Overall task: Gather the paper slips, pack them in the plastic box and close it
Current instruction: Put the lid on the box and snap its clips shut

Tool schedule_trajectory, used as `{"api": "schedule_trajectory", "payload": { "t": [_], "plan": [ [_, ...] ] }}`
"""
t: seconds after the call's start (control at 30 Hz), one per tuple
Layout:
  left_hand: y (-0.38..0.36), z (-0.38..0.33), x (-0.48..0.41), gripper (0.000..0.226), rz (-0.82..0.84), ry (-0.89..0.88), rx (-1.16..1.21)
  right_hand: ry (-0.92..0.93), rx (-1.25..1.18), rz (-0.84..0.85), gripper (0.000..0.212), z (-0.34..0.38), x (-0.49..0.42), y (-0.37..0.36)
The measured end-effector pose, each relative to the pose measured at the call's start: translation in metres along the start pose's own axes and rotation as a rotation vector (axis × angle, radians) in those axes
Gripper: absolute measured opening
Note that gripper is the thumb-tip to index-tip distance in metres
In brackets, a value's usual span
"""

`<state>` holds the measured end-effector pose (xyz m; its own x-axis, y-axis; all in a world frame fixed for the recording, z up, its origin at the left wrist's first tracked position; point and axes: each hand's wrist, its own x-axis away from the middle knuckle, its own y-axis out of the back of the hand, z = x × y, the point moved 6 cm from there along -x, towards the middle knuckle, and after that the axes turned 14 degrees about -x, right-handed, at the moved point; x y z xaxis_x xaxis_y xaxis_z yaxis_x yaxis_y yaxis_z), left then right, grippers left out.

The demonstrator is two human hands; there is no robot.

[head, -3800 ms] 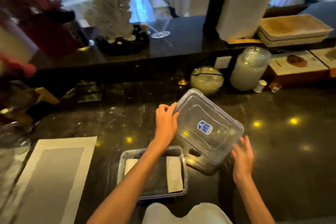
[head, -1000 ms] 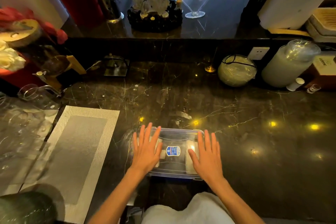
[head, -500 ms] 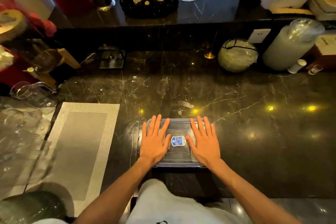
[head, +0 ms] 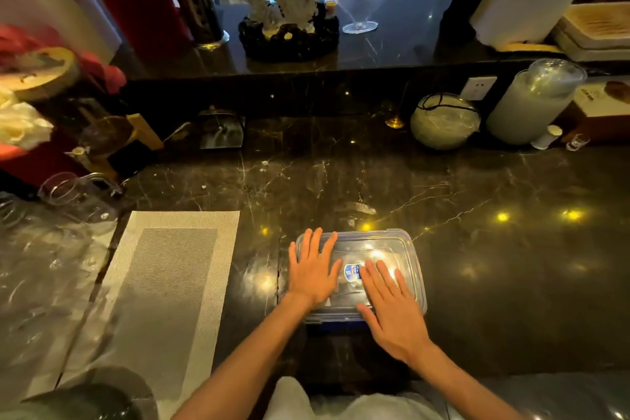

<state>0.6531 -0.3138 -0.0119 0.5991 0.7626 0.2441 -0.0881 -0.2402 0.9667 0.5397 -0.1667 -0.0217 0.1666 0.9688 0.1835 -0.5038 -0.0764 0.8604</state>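
A clear plastic box (head: 392, 245) with its lid on sits on the dark marble counter near the front edge. A blue label (head: 353, 272) shows on the lid between my hands. My left hand (head: 313, 271) lies flat on the lid's left half, fingers spread. My right hand (head: 392, 314) lies flat over the lid's right near corner, fingers angled up and left. The paper slips inside are hidden by my hands and glare.
A grey woven placemat (head: 163, 283) lies left of the box, with clear glassware (head: 68, 201) beyond it. At the back stand a round bowl (head: 445, 121), a tall jar (head: 531, 102) and a raised ledge (head: 306, 68) with ornaments.
The lid, held tilted above the open box earlier, now rests on it. My right hand has slid toward the near right corner; the left stays pressed on the lid.
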Motion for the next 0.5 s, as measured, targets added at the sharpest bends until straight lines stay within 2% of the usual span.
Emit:
{"api": "schedule_trajectory", "payload": {
  "t": [0.1,0.17,0.27,0.33,0.4,0.5],
  "plan": [
    [0.017,0.007,-0.03,0.057,0.097,0.004,0.022,0.015,0.04,0.026,0.069,-0.001,-0.001,0.002],
    [0.031,0.013,-0.055,0.052,0.236,0.051,0.099,0.006,0.028,0.032,0.069,0.0,-0.002,0.003],
    [0.037,0.005,-0.075,0.074,0.486,0.036,0.291,-0.008,0.023,0.047,0.069,0.001,-0.002,0.001],
    [0.033,-0.006,-0.078,0.076,0.617,0.007,0.348,-0.022,-0.001,0.041,0.069,0.0,-0.003,0.0],
    [0.026,-0.009,-0.079,0.069,0.681,0.001,0.372,-0.027,-0.021,0.037,0.068,-0.001,-0.003,-0.001],
    [0.02,-0.002,-0.082,0.08,0.666,0.003,0.439,-0.021,-0.012,0.037,0.068,-0.002,-0.003,-0.002]
  ]
}}
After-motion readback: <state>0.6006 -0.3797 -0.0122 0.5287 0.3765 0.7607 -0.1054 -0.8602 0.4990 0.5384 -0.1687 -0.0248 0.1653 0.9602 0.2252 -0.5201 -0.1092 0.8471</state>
